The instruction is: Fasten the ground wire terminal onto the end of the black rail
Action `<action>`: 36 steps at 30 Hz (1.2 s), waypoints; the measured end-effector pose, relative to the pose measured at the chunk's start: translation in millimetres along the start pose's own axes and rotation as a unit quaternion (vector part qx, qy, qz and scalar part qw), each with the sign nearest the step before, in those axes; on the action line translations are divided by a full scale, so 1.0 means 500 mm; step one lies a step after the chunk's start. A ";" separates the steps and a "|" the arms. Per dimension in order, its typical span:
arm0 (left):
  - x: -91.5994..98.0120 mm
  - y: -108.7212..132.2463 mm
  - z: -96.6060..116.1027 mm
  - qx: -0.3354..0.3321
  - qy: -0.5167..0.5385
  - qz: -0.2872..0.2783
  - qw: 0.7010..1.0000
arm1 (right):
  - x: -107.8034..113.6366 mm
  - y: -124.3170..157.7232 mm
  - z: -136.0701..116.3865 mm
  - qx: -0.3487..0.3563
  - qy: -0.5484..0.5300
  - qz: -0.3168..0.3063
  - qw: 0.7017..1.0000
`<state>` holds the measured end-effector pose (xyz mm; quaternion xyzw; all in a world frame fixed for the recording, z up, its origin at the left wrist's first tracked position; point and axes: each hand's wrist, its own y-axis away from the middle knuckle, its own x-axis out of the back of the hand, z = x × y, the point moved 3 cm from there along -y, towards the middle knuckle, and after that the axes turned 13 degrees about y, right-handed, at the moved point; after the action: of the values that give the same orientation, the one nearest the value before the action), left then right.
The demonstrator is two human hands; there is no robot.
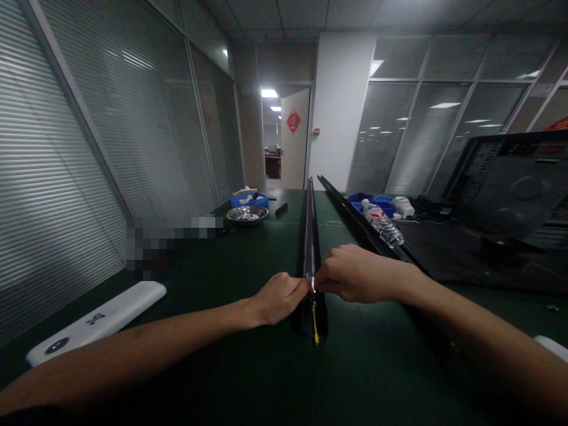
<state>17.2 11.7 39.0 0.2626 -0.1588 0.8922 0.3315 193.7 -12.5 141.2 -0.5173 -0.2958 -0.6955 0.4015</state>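
Note:
A long, narrow black channel rail [312,236] lies lengthwise on the dark green tabletop [199,367], pointing away from me. My left hand [280,297] is closed at its near part, thumb and fingers pinched together from the left. From the right, my right hand [348,273] pinches at the same spot, fingers curled, with the fingertips of both hands almost meeting. Between them a small bright white sliver [313,286] shows; what exactly they grip is hidden. A yellow wire [315,325] with a small end piece lies toward me along the rail's near end.
A second black rail [350,214] lies to the right, with a clear plastic bottle [384,225] and blue bins [368,203] beyond. Back left are a metal bowl [247,215] and a blue basket [251,199]. A white oblong device [100,322] lies left; a large monitor [515,189] stands right.

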 end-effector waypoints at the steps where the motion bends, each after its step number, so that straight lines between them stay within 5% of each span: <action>1: 0.000 -0.001 0.000 -0.007 -0.016 -0.005 1.000 | 0.001 0.000 0.000 -0.006 0.004 -0.002 1.000; 36: -0.002 -0.001 0.000 -0.005 0.008 0.007 1.000 | -0.012 -0.009 0.002 -0.010 -0.007 -0.024 1.000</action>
<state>18.1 11.8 38.5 0.2527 -0.1622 0.8959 0.3275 191.3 -8.0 135.8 -0.5189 -0.3042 -0.7039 0.3777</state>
